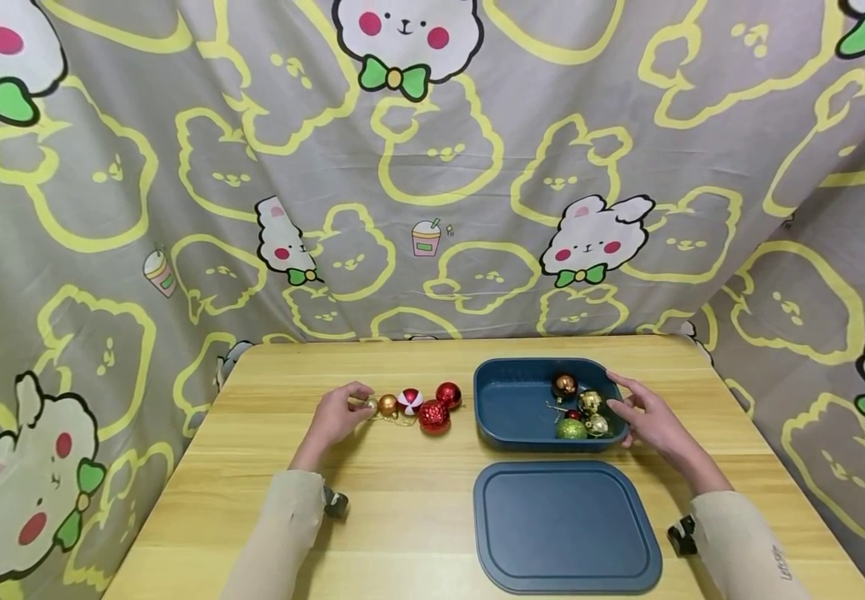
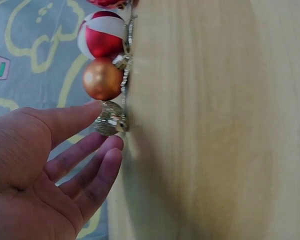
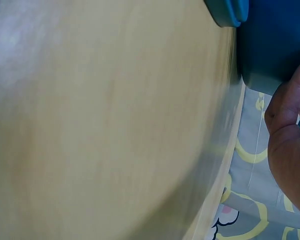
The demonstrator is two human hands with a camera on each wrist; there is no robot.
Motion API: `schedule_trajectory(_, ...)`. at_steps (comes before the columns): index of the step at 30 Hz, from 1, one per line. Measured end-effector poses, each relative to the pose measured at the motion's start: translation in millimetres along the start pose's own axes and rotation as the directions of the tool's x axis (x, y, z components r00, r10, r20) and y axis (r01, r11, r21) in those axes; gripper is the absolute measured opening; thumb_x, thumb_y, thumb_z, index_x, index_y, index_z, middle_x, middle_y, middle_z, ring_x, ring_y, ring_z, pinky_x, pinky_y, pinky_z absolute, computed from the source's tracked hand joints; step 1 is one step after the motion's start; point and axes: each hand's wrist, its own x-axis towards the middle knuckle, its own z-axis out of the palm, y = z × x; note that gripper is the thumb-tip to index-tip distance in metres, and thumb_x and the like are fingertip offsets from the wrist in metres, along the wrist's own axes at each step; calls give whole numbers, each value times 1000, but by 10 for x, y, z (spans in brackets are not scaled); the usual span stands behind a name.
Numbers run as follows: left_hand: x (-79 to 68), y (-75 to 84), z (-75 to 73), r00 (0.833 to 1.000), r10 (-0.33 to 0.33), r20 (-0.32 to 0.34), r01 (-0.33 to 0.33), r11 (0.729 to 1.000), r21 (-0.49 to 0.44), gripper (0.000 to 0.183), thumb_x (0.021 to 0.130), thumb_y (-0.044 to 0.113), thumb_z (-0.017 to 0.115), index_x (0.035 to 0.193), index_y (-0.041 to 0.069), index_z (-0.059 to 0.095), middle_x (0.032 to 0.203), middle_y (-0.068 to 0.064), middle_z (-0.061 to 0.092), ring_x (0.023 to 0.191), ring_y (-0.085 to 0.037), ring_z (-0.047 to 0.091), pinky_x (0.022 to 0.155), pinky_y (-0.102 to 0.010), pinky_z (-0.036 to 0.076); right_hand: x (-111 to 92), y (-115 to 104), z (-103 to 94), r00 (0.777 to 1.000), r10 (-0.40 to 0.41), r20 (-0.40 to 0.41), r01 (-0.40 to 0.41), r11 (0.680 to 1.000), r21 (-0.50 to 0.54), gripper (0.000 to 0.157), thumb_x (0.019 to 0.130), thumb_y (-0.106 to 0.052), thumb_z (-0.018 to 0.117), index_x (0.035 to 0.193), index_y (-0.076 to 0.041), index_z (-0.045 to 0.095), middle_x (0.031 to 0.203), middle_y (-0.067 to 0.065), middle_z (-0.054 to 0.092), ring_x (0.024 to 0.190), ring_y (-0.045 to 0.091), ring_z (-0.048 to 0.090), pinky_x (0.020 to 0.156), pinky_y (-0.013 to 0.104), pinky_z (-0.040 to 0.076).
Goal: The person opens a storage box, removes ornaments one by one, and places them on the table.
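At the left end of a row of baubles, my left hand (image 1: 338, 414) has its thumb and fingers around a small gold glitter bauble (image 2: 109, 119). Beside that one sit an orange bauble (image 2: 103, 79), a red and white bauble (image 1: 410, 402) and two red baubles (image 1: 435, 417). My right hand (image 1: 650, 419) grips the right end of a dark blue container (image 1: 511, 408). Several baubles lie in its right half, among them a green one (image 1: 572, 429), a bronze one (image 1: 564, 385) and gold ones (image 1: 590, 402).
A flat blue lid (image 1: 567, 527) lies on the wooden table (image 1: 395, 517) in front of the container. Thin gold string (image 1: 402, 420) runs along the bauble row. A patterned curtain (image 1: 432, 183) hangs behind the table and at both sides.
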Motion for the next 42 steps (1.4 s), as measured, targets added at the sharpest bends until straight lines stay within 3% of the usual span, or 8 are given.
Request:
schedule_trajectory(8,-1,79,-58,999,-3,-37,3,1000,-2,36,93,14,78,127,6,69,128,-17,70,100,-31,73,81,-43,61,-12,4,-3,1000,7,-4,-7,1000,6,65,109,-25,55,166,-16,26,100,14,38,54,18,57,55,39,61)
schedule_trajectory(13,-5,200,-62,996,63,-59,-64,998,-11,35,94,10,76,129,5,68,130,-18,69,100,-33,72,77,-40,61,-6,9,-5,1000,7,-4,-7,1000,8,64,109,-25,55,166,-16,26,100,14,38,55,18,57,55,39,61)
schedule_trajectory(18,-4,422,-6,991,119,-69,-122,992,-40,35,95,9,74,129,7,68,130,-17,70,102,-33,72,78,-40,63,1,10,-6,1000,4,-2,-4,1000,8,65,109,-25,55,166,-16,25,102,16,41,56,19,58,55,40,61)
schedule_trajectory(24,-3,686,151,980,186,-70,-190,980,-58,34,95,9,76,128,10,70,125,-14,72,99,-29,73,80,-40,63,9,-1,1,1000,1,1,-1,1000,3,65,109,-25,55,166,-17,25,100,14,39,55,19,57,55,40,61)
schedule_trajectory(32,-21,1101,403,965,261,9,-258,959,-118,35,96,11,74,130,10,68,127,-10,71,101,-25,71,87,-41,61,11,-5,5,1000,0,2,0,1000,2,65,109,-26,55,166,-17,25,100,13,37,54,18,56,55,40,61)
schedule_trajectory(42,-9,1531,828,911,391,132,-372,917,-144,33,100,18,70,133,14,67,131,-7,70,103,-20,72,85,-28,59,0,-2,-5,1000,4,9,-4,1000,12,66,109,-27,55,166,-17,24,100,12,35,55,17,55,56,40,61)
